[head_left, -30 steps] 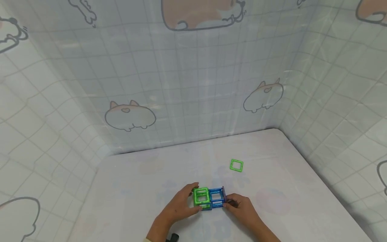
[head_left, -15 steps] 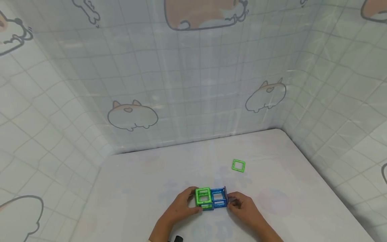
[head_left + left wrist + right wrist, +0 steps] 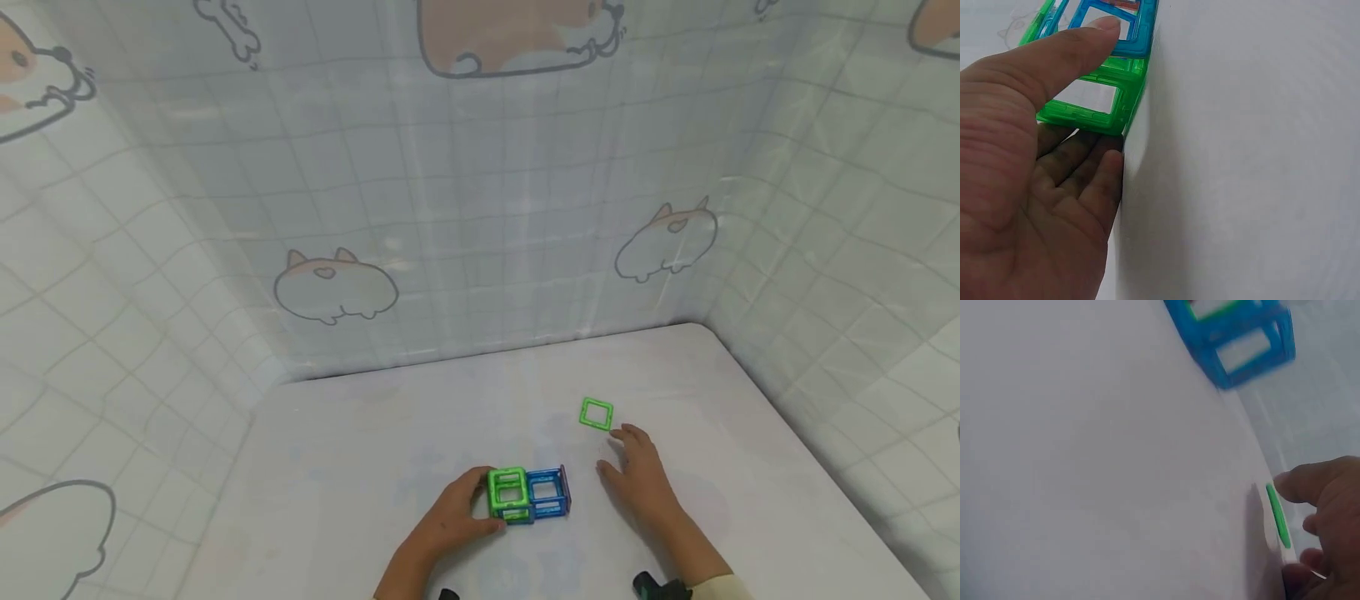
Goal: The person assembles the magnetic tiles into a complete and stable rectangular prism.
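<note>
A block built of magnetic tiles stands on the table, its green part on the left and its blue part on the right. A thin reddish-purple tile stands upright at its right end. My left hand grips the green end, the thumb lying on a blue tile in the left wrist view. Flat on the table farther back lies a loose green square tile. Just in front of it is my right hand, fingers loosely bent and holding nothing; whether a fingertip touches the tile I cannot tell.
The white table has a rounded far right corner. Hanging sheets printed with a grid and cartoon dogs enclose it at the back and both sides. A dark wrist device sits at the right sleeve.
My right hand has let go of the block's right end and moved back and to the right, up to the loose green tile. The left hand keeps its grip on the block.
</note>
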A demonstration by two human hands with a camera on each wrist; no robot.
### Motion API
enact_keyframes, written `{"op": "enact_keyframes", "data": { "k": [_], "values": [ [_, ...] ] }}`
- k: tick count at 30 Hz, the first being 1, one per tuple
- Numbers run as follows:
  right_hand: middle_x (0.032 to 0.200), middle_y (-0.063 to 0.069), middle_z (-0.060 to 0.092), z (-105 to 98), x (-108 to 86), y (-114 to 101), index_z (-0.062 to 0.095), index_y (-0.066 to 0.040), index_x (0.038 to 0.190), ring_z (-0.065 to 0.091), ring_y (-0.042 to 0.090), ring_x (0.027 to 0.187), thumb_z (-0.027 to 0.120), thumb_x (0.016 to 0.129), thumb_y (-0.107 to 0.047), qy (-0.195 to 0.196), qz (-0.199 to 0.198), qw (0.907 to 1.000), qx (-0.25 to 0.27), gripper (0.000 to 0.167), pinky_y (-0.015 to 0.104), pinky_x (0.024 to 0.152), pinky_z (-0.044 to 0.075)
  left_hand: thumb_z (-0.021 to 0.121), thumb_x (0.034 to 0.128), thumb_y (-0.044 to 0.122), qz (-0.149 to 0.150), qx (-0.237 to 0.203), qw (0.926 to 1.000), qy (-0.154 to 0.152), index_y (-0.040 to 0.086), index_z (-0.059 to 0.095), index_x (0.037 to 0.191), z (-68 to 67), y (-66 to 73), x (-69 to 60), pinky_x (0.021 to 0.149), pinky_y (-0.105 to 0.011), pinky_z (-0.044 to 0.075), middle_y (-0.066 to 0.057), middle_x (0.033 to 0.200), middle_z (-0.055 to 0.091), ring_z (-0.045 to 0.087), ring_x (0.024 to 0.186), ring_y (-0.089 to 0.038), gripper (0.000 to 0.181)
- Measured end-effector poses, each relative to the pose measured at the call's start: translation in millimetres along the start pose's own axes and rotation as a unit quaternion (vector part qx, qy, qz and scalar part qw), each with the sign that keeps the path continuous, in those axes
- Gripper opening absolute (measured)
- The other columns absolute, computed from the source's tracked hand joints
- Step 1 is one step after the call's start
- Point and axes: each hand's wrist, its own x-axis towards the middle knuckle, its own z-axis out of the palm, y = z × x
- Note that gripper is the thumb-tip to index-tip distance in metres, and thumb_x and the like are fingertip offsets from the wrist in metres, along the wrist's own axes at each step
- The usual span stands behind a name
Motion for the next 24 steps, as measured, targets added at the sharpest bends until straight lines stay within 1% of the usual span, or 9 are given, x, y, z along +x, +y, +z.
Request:
{"op": "enact_keyframes", "data": {
  "k": [2, 3, 5, 9, 13, 16, 19, 24],
  "values": [
    [0.156, 0.023, 0.032, -1, 7.7, 5, 0.046, 0.0, 0.142, 0.029, 0.044, 0.144, 0.075, 0.088, -0.026, 0.003, -0.005, 0.9996, -0.026, 0.066, 0.061, 0.115, 0.032, 0.086, 0.0735, 0.046, 0.0, 0.003, 1.0, 0.0, 0.014, 0.049, 0.143, 0.4, 0.4, -0.5, 0.114, -0.052, 0.04, -0.002, 0.142, 0.056, 0.046, 0.138, -0.028, 0.085],
    [0.157, 0.024, 0.03, -1, 11.2, 6, 0.044, 0.0, 0.144, 0.027, 0.045, 0.145, 0.075, 0.088, -0.026, 0.004, -0.005, 0.9993, -0.036, 0.069, 0.062, 0.116, 0.03, 0.086, 0.0733, 0.046, 0.0, 0.003, 1.0, -0.001, 0.014, 0.049, 0.143, 0.4, 0.7, -0.8, 0.114, -0.052, 0.04, -0.002, 0.142, 0.055, 0.046, 0.138, -0.028, 0.085],
    [0.158, 0.024, 0.028, -1, 17.6, 9, 0.04, 0.001, 0.147, 0.024, 0.044, 0.146, 0.075, 0.089, -0.028, 0.004, -0.004, 0.9987, -0.052, 0.074, 0.062, 0.117, 0.027, 0.087, 0.0731, 0.045, 0.001, 0.003, 1.0, -0.001, 0.014, 0.049, 0.143, 0.2, 1.3, -1.1, 0.114, -0.052, 0.04, -0.002, 0.142, 0.055, 0.046, 0.138, -0.028, 0.085],
    [0.161, 0.022, 0.025, 0, 30.2, 14, 0.033, 0.0, 0.152, 0.021, 0.042, 0.149, 0.074, 0.089, -0.033, 0.005, 0.003, 0.9981, -0.062, 0.082, 0.061, 0.119, 0.025, 0.087, 0.073, 0.044, 0.002, 0.008, 1.0, -0.001, 0.015, 0.048, 0.143, 0.2, 2.6, -1.3, 0.114, -0.051, 0.04, 0.0, 0.143, 0.055, 0.046, 0.138, -0.027, 0.085],
    [0.163, 0.02, 0.021, 2, 43.5, 18, 0.027, -0.003, 0.156, 0.018, 0.041, 0.15, 0.073, 0.09, -0.037, -0.006, 0.004, 0.9975, -0.07, 0.086, 0.061, 0.12, 0.023, 0.088, 0.0722, 0.042, -0.006, 0.011, 0.9999, 0.002, 0.016, 0.049, 0.142, 1.1, 3.6, -1.3, 0.114, -0.052, 0.04, 0.0, 0.143, 0.055, 0.046, 0.138, -0.027, 0.085],
    [0.164, 0.019, 0.019, 2, 54.5, 18, 0.025, -0.003, 0.156, 0.016, 0.041, 0.15, 0.072, 0.091, -0.038, -0.02, -0.001, 0.9971, -0.073, 0.087, 0.06, 0.121, 0.02, 0.089, 0.0716, 0.04, -0.01, 0.012, 0.9999, 0.003, 0.015, 0.049, 0.142, 1.4, 4.8, -1.4, 0.114, -0.052, 0.04, -0.001, 0.142, 0.055, 0.047, 0.137, -0.028, 0.085],
    [0.164, 0.018, 0.02, 2, 64.3, 17, 0.028, -0.004, 0.156, 0.014, 0.041, 0.151, 0.071, 0.091, -0.038, -0.031, -0.004, 0.9973, -0.067, 0.085, 0.06, 0.121, 0.019, 0.089, 0.0715, 0.039, -0.013, 0.014, 0.9998, 0.003, 0.014, 0.049, 0.142, 1.3, 5.8, -1.5, 0.113, -0.053, 0.041, -0.003, 0.143, 0.055, 0.047, 0.137, -0.029, 0.085],
    [0.16, 0.02, 0.03, 2, 73.0, 12, 0.035, -0.002, 0.152, 0.017, 0.044, 0.149, 0.07, 0.093, -0.034, -0.047, -0.011, 0.9968, -0.063, 0.076, 0.061, 0.12, 0.02, 0.09, 0.0711, 0.038, -0.018, 0.01, 0.9998, -0.001, 0.013, 0.049, 0.142, 1.1, 6.0, -2.3, 0.113, -0.053, 0.041, -0.004, 0.143, 0.055, 0.047, 0.137, -0.03, 0.086]
  ]
}}
